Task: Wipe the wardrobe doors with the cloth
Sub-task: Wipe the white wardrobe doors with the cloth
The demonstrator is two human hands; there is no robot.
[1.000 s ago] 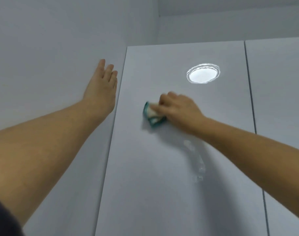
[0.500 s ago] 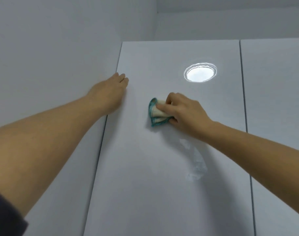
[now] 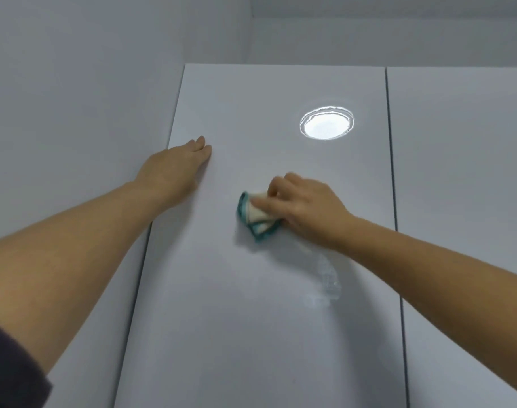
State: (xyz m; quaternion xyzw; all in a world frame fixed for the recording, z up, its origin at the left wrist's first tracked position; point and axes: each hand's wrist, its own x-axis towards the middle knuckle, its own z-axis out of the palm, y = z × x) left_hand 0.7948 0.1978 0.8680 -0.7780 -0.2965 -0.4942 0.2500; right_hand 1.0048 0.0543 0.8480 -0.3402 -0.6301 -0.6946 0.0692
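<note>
Presently, the right hand (image 3: 307, 207) presses a folded white cloth with teal edging (image 3: 255, 214) against the glossy pale-grey wardrobe door (image 3: 251, 334) near the panel's centre, fingers curled round it. At the cloth's ten o'clock, the left hand (image 3: 174, 169) lies flat on the door's left edge, fingers straight. A damp streak (image 3: 326, 278) shows at the cloth's five o'clock.

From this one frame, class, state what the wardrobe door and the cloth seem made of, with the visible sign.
The wardrobe door: probably a glossy lacquered or laminated panel, grey; it carries a round light reflection and a streaky smear. The cloth: soft fabric, perhaps microfibre, cream with teal edging; it bunches in folds under the right hand.
</note>
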